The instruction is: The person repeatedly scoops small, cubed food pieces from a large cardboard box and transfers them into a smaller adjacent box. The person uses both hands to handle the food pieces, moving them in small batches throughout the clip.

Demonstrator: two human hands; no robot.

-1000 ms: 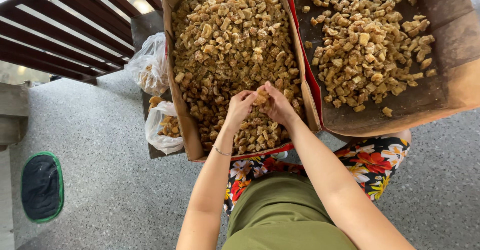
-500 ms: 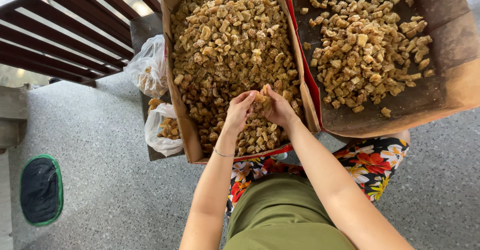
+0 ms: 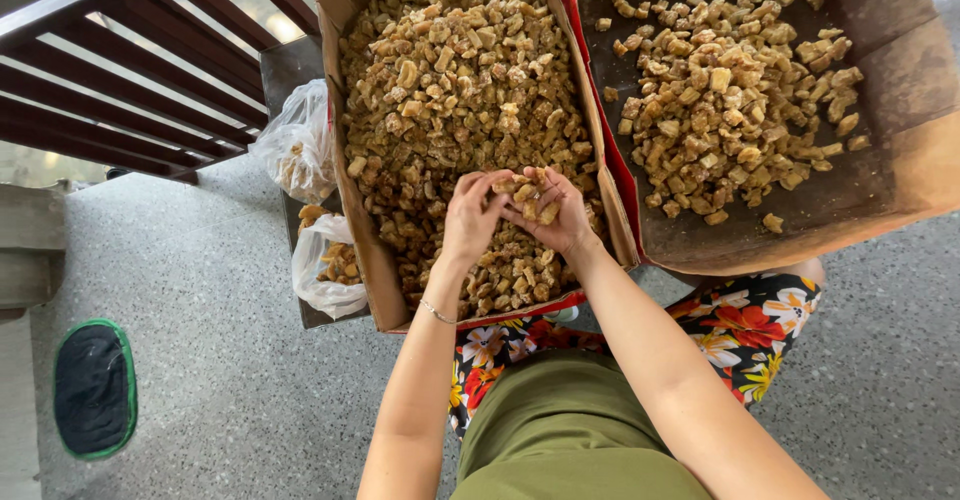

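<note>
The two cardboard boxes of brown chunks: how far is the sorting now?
Looks done: the right cardboard box holds a thin pile of brown chunks. In hand: the left hand and right hand hold a few pieces together over the left cardboard box. Left: that box is heaped nearly full.

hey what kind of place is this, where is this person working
Probably a home porch or veranda used for sorting food by hand. A speckled stone floor, a dark wooden railing, and two cardboard boxes of brownish chunks suggest a household setting rather than a factory.
</note>
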